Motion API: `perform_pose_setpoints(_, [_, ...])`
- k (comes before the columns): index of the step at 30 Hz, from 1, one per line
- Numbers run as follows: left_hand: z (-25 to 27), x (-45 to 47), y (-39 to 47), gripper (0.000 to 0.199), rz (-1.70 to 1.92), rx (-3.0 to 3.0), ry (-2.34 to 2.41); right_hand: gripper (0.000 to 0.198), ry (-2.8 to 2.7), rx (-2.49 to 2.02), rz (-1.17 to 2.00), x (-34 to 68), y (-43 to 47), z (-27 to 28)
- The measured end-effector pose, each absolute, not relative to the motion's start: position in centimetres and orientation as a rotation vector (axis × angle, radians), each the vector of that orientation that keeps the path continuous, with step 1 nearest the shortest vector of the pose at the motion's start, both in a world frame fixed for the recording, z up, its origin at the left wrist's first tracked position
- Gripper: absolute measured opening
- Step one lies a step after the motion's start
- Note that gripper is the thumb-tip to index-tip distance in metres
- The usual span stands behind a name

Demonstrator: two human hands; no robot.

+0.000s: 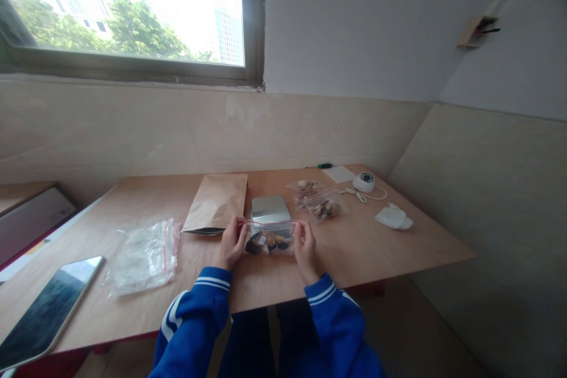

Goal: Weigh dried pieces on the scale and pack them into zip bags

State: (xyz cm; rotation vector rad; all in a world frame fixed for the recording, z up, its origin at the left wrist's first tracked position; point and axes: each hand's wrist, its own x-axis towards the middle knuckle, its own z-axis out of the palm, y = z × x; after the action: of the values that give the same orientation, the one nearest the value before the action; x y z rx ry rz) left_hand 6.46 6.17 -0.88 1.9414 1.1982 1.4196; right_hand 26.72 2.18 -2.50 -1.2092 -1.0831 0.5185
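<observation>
Between my two hands is a clear zip bag (pixel 271 240) with a red seal strip, holding brown and dark dried pieces that look like mushroom slices, plus a small white packet. My left hand (pixel 232 241) pinches the bag's upper left corner. The upper right corner is gripped by my right hand (pixel 306 246). Just behind the bag lies a flat silver scale (pixel 270 208), its near edge partly covered by the bag. A brown paper pouch (pixel 218 202), its dark-lined mouth towards me, rests left of the scale.
Filled zip bags (pixel 326 207) lie right of the scale. A stack of clear bags (pixel 144 257) and a tablet or large phone (pixel 51 310) occupy the left. At right are a white dome camera (pixel 364 182) with cable, a crumpled tissue (pixel 394 217) and white paper (pixel 339 173).
</observation>
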Motion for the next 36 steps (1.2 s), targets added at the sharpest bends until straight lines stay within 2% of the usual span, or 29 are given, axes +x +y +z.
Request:
perform_pose_setpoints(7, [-0.8, 6.8, 5.8, 0.028, 1.331, 1.859, 1.195, 0.034, -1.104, -1.125, 0.687, 26.4, 1.8, -1.7])
perform_pose_setpoints(27, [-0.8, 7.4, 5.9, 0.022, 1.512, 1.833, 1.329, 0.027, -1.019, -1.174, 0.507, 27.2, 1.7, -0.9])
perform_pose_setpoints(32, [-1.0, 7.6, 5.7, 0.024, 1.489, 1.722, 1.241, 0.025, -1.011, -1.103, 0.654, 27.4, 1.8, -1.3])
perform_pose_setpoints(36, [-0.9, 7.7, 5.6, 0.026, 1.399, 1.572, 1.086, 0.031, -1.025, -1.055, 0.84, 27.3, 2.1, -1.8])
